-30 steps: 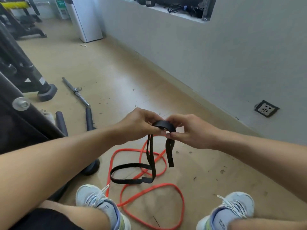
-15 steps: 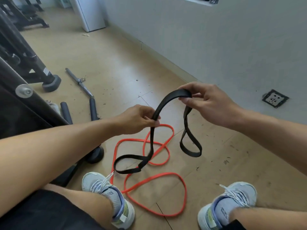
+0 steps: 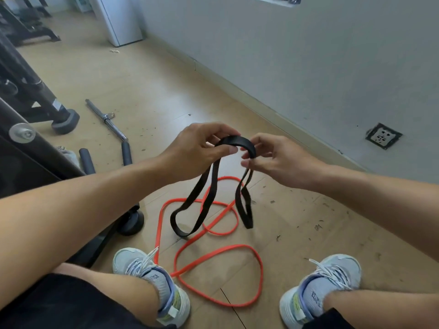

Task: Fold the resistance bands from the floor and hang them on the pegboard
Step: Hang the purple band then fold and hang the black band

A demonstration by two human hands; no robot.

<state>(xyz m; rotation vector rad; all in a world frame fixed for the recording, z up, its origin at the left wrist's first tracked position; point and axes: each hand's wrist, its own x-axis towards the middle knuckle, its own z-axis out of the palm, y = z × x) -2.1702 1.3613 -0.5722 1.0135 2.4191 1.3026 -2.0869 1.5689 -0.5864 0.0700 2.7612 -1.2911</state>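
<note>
I hold a black resistance band (image 3: pixel 209 186) in both hands above the floor. My left hand (image 3: pixel 197 150) pinches one side of its top fold, and my right hand (image 3: pixel 278 162) pinches the other side, fingers close together. Two doubled loops of the black band hang down from the fold, off the floor. Below them an orange resistance band (image 3: pixel 213 252) lies in tangled loops on the wooden floor between my shoes. No pegboard is in view.
My two grey shoes (image 3: pixel 152 281) stand either side of the orange band. A metal bar with black grips (image 3: pixel 111 129) lies on the floor to the left, beside black gym-machine frames (image 3: pixel 35 98). A grey wall with a socket (image 3: pixel 383 136) runs along the right.
My hands, spread apart half a second ago with the right one raised, have come back together, folding the black band so two loops hang off the floor.
</note>
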